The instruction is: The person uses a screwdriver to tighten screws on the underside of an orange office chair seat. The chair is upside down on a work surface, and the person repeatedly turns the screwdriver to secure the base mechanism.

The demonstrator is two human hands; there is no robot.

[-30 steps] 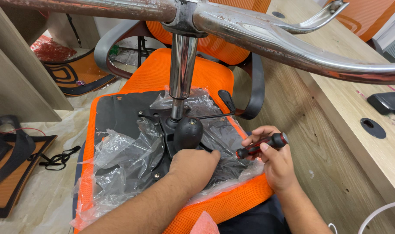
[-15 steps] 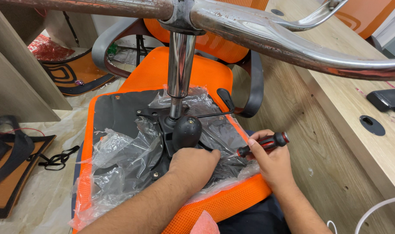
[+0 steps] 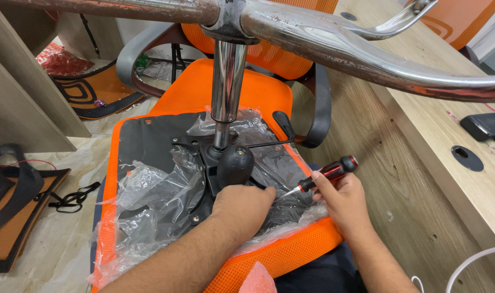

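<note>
An orange office chair lies upside down, its black seat underside [image 3: 149,141] facing me under crumpled clear plastic wrap [image 3: 155,195]. A chrome gas cylinder [image 3: 225,92] rises from the black mechanism plate [image 3: 215,168] to the chrome star base [image 3: 334,49] overhead. My left hand [image 3: 242,209] presses flat on the plate just below a round black knob [image 3: 235,163]. My right hand [image 3: 342,203] grips a screwdriver [image 3: 326,174] with a red and black handle, its tip angled down-left toward the plate near my left fingers.
A wooden desk [image 3: 421,163] runs along the right, with a round cable hole [image 3: 466,158] and a dark device [image 3: 489,125] on it. Another orange chair part [image 3: 19,217] and black straps [image 3: 68,198] lie on the floor at left. A white cable [image 3: 470,266] curls at bottom right.
My right hand has shifted the screwdriver slightly, its tip closer to the plate beside my left fingers. My left hand has stayed pressed on the mechanism.
</note>
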